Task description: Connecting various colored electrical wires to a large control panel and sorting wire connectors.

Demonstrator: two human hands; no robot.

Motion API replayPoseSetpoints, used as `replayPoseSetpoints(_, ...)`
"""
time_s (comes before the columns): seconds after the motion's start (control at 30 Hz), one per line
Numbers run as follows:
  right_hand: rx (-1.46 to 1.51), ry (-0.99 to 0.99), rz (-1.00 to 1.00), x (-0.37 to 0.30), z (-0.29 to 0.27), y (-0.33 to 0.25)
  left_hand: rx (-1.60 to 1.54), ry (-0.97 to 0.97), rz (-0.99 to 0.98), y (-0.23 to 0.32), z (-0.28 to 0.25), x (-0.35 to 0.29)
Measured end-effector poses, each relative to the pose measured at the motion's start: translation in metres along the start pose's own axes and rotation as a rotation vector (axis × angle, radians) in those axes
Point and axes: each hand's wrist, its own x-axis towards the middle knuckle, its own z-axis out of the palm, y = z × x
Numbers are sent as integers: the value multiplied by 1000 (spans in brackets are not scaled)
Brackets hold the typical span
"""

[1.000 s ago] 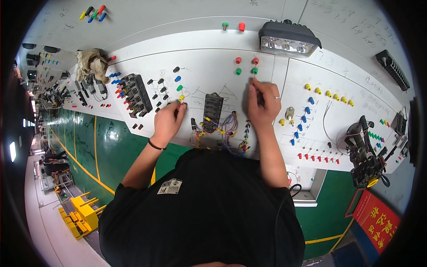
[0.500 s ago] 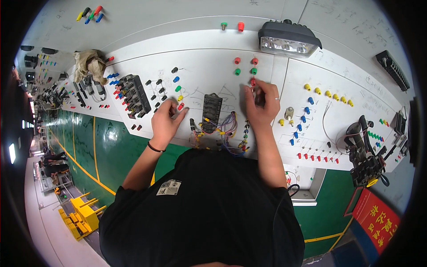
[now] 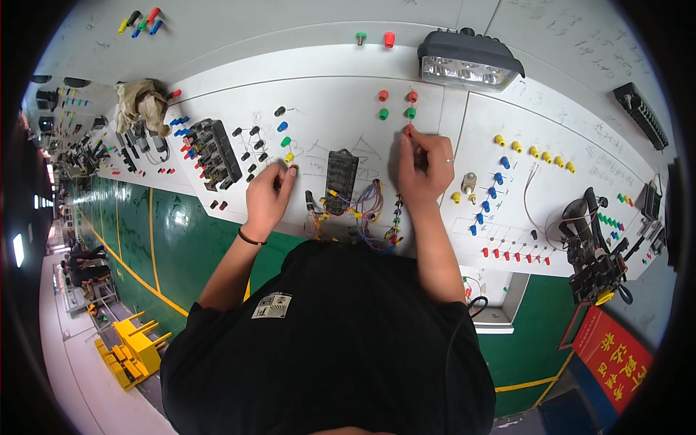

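Observation:
My left hand (image 3: 267,196) is closed around a red binding post (image 3: 293,170) on the white panel (image 3: 341,94), thumb and fingers pinching it. Directly beyond that post, a yellow one (image 3: 288,156) and a green one (image 3: 286,141) stand in a line. My right hand (image 3: 426,170) pinches another red binding post (image 3: 409,130), below a green post (image 3: 411,114); the fingers partly hide it. Between my hands sits a black fuse box (image 3: 341,181), with a bundle of thin coloured wires (image 3: 371,206) at its near end.
A black work lamp (image 3: 471,61) is mounted at the back. On the left are a black terminal block (image 3: 217,151) and a crumpled beige cloth (image 3: 142,105). Yellow posts (image 3: 534,152) and blue posts (image 3: 493,193) stand on the right, before a black switch assembly (image 3: 591,246).
My left thumb and fingers have closed on the red binding post; they were apart beside it before. My right hand stays at its red post, fingers slightly shifted.

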Motion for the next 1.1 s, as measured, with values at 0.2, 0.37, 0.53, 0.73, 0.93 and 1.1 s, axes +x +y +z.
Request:
replayPoseSetpoints(0.2, -32, -10, 31, 4, 0, -6, -119, 120, -6, 13, -2, -3)
replayPoseSetpoints(0.37, -16, 39, 23, 2, 2, -3, -74, 26, -30, 8, -4, -1)
replayPoseSetpoints(0.53, -33, -10, 14, 0, 0, -2, -123, 122, 26, 21, -7, -2)
replayPoseSetpoints(0.73, -27, 9, 5, 4, 2, -4, -96, 74, 19, 11, 2, -3)
replayPoseSetpoints(0.93, -34, -20, 62, 0, 1, -5, 17, -37, -157, 17, -5, -4)
replayPoseSetpoints(1.1, -42, 62, -16, 4, 5, -4, 81, 36, -36, 7, 7, -5)
